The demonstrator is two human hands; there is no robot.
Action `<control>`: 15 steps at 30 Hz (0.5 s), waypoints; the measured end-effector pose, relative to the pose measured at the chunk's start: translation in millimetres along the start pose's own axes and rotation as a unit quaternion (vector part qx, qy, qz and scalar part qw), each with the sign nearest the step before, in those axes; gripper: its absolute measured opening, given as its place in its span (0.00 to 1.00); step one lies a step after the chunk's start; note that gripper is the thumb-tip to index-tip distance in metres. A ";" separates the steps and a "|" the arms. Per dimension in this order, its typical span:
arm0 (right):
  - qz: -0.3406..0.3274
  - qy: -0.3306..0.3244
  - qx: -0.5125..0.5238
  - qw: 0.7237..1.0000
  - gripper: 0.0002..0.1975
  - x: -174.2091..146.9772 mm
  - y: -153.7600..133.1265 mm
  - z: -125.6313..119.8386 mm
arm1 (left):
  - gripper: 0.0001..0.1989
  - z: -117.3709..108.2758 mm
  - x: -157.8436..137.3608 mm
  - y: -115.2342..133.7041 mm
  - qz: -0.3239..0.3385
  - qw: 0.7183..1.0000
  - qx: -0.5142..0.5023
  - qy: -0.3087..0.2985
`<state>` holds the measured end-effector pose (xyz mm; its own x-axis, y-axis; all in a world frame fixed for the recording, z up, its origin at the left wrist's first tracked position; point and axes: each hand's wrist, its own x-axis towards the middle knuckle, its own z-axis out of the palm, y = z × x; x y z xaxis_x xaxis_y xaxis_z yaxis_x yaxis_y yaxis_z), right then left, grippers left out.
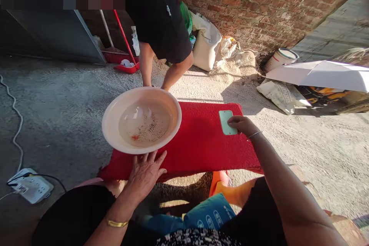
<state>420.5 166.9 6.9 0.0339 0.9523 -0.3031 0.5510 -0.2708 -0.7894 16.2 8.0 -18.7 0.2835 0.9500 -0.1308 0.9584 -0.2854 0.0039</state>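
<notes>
A wide pale pink basin (108, 132) rests on a bench covered with red cloth (201, 142). Clear water lies in it, with dark specks and a small reddish bit at the bottom. My left hand (147, 171) is palm down with fingers spread, its fingertips at the near rim of the basin, partly out of sight under it. On the right of the cloth lies a flat, mint-green phone (226, 121). The curled fingers of my right hand (242, 125) are closed at its right edge; the fingertips' undersides are hidden.
Another person in black shorts (160, 19) stands just behind the basin. A red dustpan (127, 68), a full sack (206, 48), a bucket (281, 59) and a white umbrella (323, 72) stand farther back. A power strip (33, 186) lies at left; a blue bag (209, 213) sits between my legs.
</notes>
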 end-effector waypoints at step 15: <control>0.066 0.053 -0.025 0.996 0.10 20.4 21.7 -31.0 | 0.27 -9.6 3.2 3.8 -0.008 1.000 -0.007 -0.023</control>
<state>459.0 184.8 0.1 0.1953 0.9194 -0.3414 0.5768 -0.3893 -0.7181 21.1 11.2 -9.5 0.2657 0.9476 -0.1772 0.9635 -0.2674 0.0145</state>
